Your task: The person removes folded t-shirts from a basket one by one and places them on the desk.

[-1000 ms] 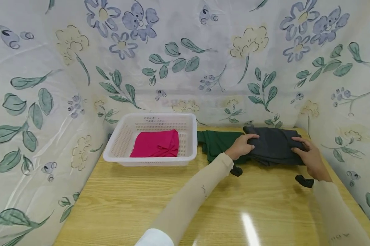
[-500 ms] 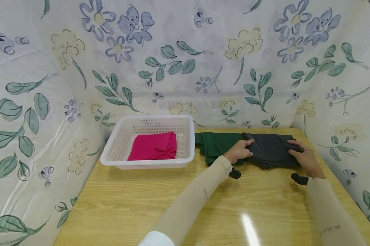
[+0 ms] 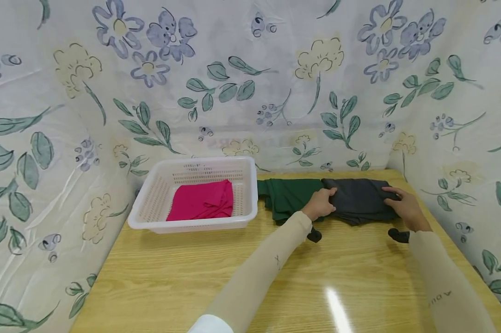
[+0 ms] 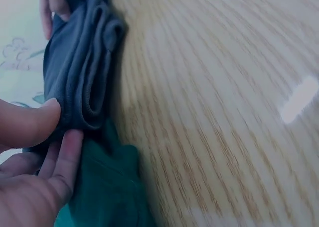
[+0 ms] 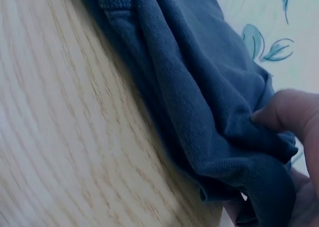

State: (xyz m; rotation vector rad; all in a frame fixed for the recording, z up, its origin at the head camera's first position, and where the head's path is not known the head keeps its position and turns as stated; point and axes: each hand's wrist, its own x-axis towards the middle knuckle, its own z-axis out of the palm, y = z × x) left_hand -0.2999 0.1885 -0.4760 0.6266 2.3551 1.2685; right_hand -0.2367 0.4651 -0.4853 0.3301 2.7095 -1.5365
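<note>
A dark grey folded garment (image 3: 356, 199) lies at the back right of the table. Its left end is pinched by my left hand (image 3: 320, 204), thumb on top and fingers beneath, as the folded layers (image 4: 82, 67) show in the left wrist view. At the opposite end my right hand (image 3: 407, 209) grips the cloth; in the right wrist view the thumb (image 5: 284, 112) presses into the top and the fingers are partly hidden under the fabric. A green folded cloth (image 3: 289, 196) lies directly left of the grey one, beneath my left hand in the left wrist view.
A white perforated basket (image 3: 192, 225) stands at the back left, holding a pink folded cloth (image 3: 200, 201). Patterned floral sheeting (image 3: 233, 115) walls the table (image 3: 183, 273) at the back and sides. Black wrist-worn pieces (image 3: 314, 235) hang below both wrists.
The grey garment, held by both hands, has come down and settled flatter beside the green cloth, overlapping it less. The head view has shifted, moving the whole scene slightly left.
</note>
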